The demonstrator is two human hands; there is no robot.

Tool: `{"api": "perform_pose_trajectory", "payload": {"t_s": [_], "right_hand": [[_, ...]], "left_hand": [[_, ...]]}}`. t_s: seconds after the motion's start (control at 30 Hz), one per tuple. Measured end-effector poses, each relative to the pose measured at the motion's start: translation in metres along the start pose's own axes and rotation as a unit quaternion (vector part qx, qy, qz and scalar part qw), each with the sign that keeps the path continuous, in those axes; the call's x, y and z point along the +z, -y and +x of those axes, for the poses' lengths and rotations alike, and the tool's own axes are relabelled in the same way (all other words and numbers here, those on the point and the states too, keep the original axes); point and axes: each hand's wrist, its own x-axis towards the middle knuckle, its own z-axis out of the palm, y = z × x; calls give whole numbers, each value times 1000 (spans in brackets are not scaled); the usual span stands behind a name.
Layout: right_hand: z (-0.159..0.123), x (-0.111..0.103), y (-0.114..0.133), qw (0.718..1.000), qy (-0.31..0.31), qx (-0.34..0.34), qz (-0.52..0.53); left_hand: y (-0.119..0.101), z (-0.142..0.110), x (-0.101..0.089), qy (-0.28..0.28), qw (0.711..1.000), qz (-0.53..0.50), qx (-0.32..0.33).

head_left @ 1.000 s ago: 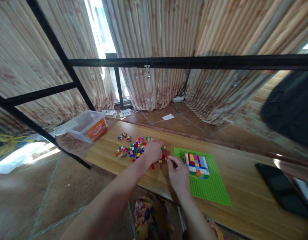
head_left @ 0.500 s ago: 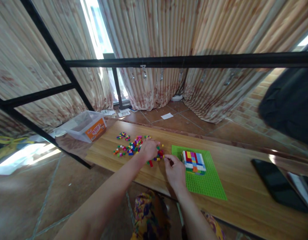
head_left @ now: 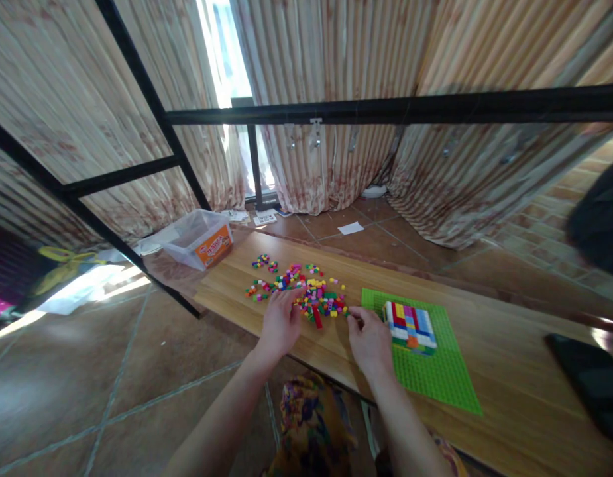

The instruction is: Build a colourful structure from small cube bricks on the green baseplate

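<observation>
Small loose toy bricks [head_left: 326, 301] in many colours lie in a spread-out pile on the wooden table. My left hand [head_left: 280, 323] reaches over the near left edge of the pile, its fingers stretched out and touching or just above the bricks. To the right of the pile my right hand [head_left: 370, 339] is closed in a pinch, and anything between thumb and finger is too small to name. Right beside that hand sits a low, multicoloured block of joined bricks [head_left: 410, 326] on a green studded baseplate [head_left: 435, 387].
A clear plastic box [head_left: 187, 248] with an orange label stands past the table's left end. A dark flat tablet-like object [head_left: 584, 377] lies on the right of the table [head_left: 509, 371]. Black metal bars [head_left: 336, 111] cross in front of curtains. Papers [head_left: 350, 228] lie on the floor.
My left hand has drawn back from the middle of the pile to its near left edge, uncovering bricks there. My right hand stays pinched beside the baseplate. The whole view has shifted.
</observation>
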Motion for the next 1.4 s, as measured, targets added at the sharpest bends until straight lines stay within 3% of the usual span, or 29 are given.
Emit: {"api": "perform_pose_trajectory", "payload": {"t_s": [0.07,0.2,0.47,0.7,1.07,1.2,1.3,1.4], "right_hand": [[-1,1,2,1000,9,-1,-24],[0,1,4,999,19,-2,-51],[3,3,2,991,0,-20,-136],[5,7,5,987,33,-35,-153],[-3,-3,9,998,47,28,42],[-13,-10,18,994,53,15,99],[-20,-24,19,993,38,4,113],[-25,-48,3,993,-5,11,116]], "left_hand": [[2,-23,0,-21,999,-17,-20],[0,-50,9,-10,999,-43,-25],[-13,-39,34,49,998,-9,-35],[-11,-38,42,44,997,16,-64],[-11,-40,42,26,998,47,-37],[-13,-39,40,18,997,58,-43],[-14,-38,40,22,997,65,-43],[-15,-36,40,21,996,79,-45]]}}
